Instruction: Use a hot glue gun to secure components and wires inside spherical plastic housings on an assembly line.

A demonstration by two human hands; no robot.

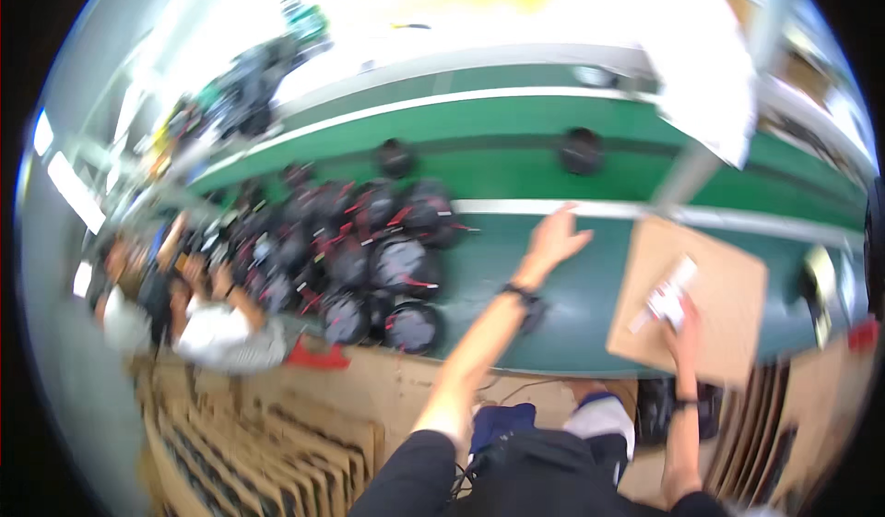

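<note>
My left hand [555, 238] reaches forward over the green bench, close to the white strip along the conveyor. Its fingers are stretched out and hold nothing. My right hand [683, 325] is over a brown cardboard sheet [728, 286], closed on a small white object [670, 303] with red marks. Blur hides what kind of object it is. Beyond my left hand, a round black part [581, 151] sits on the green conveyor belt [498, 148].
Many round black units [406, 263] with red wires crowd the bench at left. Another black part [395, 158] rides the belt. Co-workers [217, 323] work at far left. Slotted cardboard boxes [267, 452] stand below the bench, and a pale post [687, 178] rises at right.
</note>
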